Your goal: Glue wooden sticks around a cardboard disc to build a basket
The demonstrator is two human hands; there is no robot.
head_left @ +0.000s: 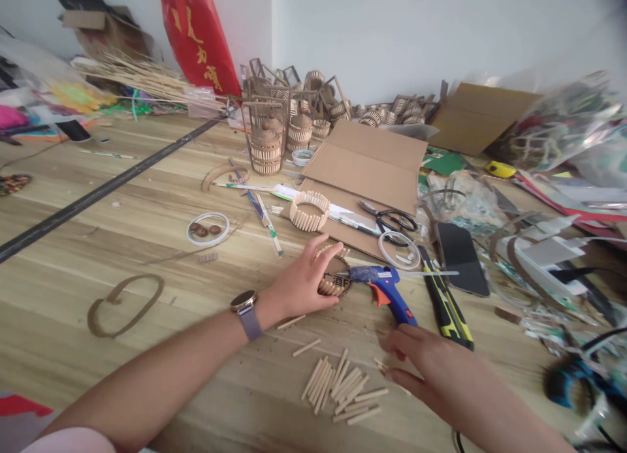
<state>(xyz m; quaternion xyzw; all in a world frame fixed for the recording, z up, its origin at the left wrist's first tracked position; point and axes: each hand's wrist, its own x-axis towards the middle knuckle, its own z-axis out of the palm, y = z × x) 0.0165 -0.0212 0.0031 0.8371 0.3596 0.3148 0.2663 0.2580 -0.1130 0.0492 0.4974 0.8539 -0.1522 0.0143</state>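
My left hand (301,280), with a watch on its wrist, rests on the wooden table and grips a small round cardboard disc (339,281) ringed with short wooden sticks. A blue hot glue gun (386,291) lies just right of the disc, its nozzle touching the disc's edge. My right hand (416,365) hovers low over the table below the glue gun's handle, fingers stretched out flat and holding nothing. A pile of several short wooden sticks (340,388) lies between my two forearms.
A finished stick ring (309,210), scissors (392,218), tape rolls (208,229), a black-yellow utility knife (447,303) and a phone (460,257) lie around. Cardboard sheets (367,162) and small wooden stick models (267,146) stand behind. A cardboard loop (125,304) lies left.
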